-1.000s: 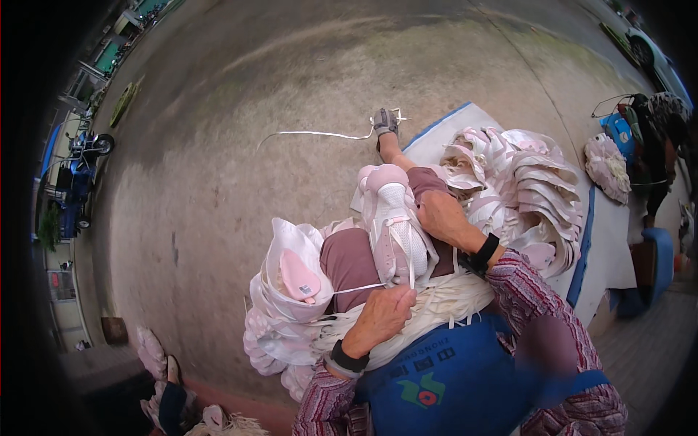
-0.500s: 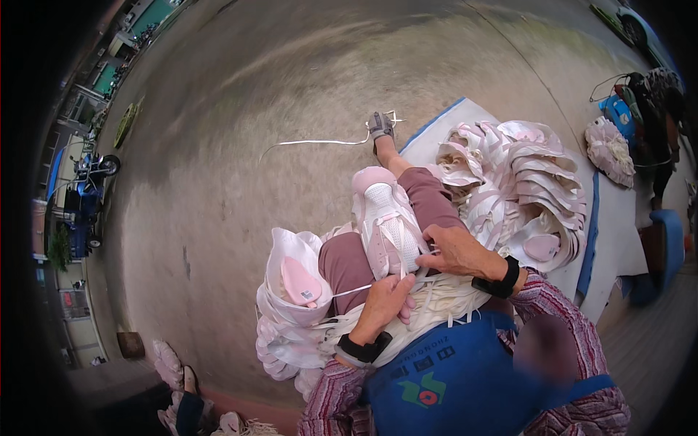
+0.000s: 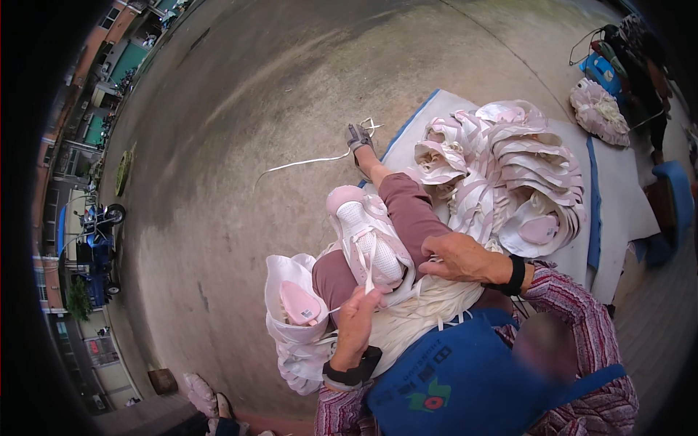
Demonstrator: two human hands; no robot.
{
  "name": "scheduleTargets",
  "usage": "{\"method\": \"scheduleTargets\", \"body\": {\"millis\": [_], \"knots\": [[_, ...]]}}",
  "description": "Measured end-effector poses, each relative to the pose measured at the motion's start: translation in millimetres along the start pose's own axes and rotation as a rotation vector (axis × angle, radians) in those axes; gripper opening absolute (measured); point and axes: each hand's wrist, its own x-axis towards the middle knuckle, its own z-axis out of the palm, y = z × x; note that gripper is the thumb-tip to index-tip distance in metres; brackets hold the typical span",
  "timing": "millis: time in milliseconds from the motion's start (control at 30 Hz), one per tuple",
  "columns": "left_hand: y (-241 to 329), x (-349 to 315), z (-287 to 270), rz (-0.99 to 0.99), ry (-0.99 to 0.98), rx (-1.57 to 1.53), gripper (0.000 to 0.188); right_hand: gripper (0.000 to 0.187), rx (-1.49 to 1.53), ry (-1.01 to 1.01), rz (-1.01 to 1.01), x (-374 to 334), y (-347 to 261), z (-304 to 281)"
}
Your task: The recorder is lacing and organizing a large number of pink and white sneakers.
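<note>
Across my lap rests a pink and white shoe upper point(image 3: 365, 231), its toe pointing away from me. My left hand point(image 3: 355, 323) is closed at its near end, pinching a white shoelace point(image 3: 369, 277) that runs up to the upper's eyelets. Off to the right of the upper, my right hand point(image 3: 465, 259) has curled fingers beside my knee; whether a lace is in them is hidden. A thick bundle of cream laces point(image 3: 407, 314) lies over my lap. By my left knee stands a stack of nested uppers point(image 3: 280, 341) with a pink insole-shaped patch point(image 3: 299, 304) showing.
A large pile of pink and white uppers point(image 3: 534, 149) lies on a pale sheet point(image 3: 407, 145) to the right. One loose lace point(image 3: 305, 164) trails over the concrete floor from my foot. A blue chair point(image 3: 676, 196) and another person point(image 3: 654, 80) are at far right.
My left hand has moved left and down, away from my right hand, drawing the lace along. The right hand has let the upper's near end go. The whole view has shifted slightly.
</note>
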Motion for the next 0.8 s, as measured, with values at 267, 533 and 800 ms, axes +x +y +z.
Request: {"method": "scheduleTargets", "body": {"millis": [267,533,800], "knots": [[32.0,-51.1,-28.6,0.314,-0.14,-0.495,0.035,0.033,-0.021,0.016,0.053,6.5,-7.7,15.4],[48.1,-48.3,-48.8,0.35,-0.068,-1.028,0.032,0.028,0.448,0.034,0.126,5.1,7.1,-20.1],[71.5,-32.4,-41.6,0.354,0.048,-1.305,0.029,0.026,1.661,0.402,0.627,-9.8,20.8,-25.4]]}}
